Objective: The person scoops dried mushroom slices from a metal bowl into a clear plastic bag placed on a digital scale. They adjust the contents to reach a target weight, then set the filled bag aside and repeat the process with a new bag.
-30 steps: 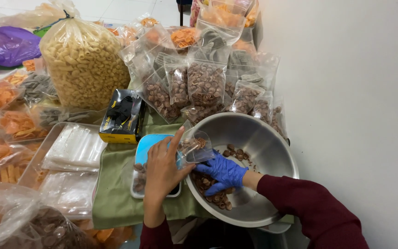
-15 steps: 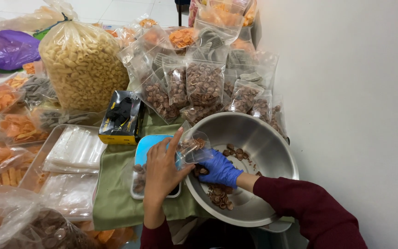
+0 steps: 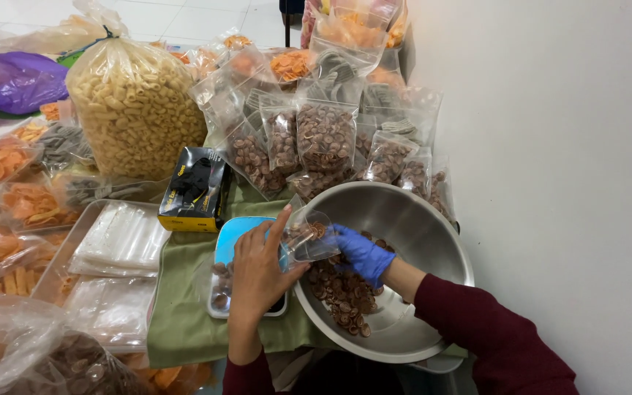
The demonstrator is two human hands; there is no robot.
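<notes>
My bare left hand (image 3: 259,272) holds a small clear plastic bag (image 3: 309,238) open over the rim of a steel bowl (image 3: 418,219). My right hand (image 3: 360,252), in a blue glove, is at the bag's mouth with brown round snack pieces (image 3: 341,292) under it in the bowl. A few pieces sit inside the bag. A light blue scale (image 3: 232,238) lies under my left hand on a green cloth (image 3: 184,307).
Filled small bags of brown snacks (image 3: 323,135) lean behind the bowl. A big bag of pale curled crackers (image 3: 133,110) stands at the back left, a black glove box (image 3: 195,189) in front of it. Empty clear bags (image 3: 122,238) lie in a tray. A white wall is at right.
My gloved right hand has lifted from the pile in the bowl up to the bag's mouth. The left hand keeps holding the bag in about the same place.
</notes>
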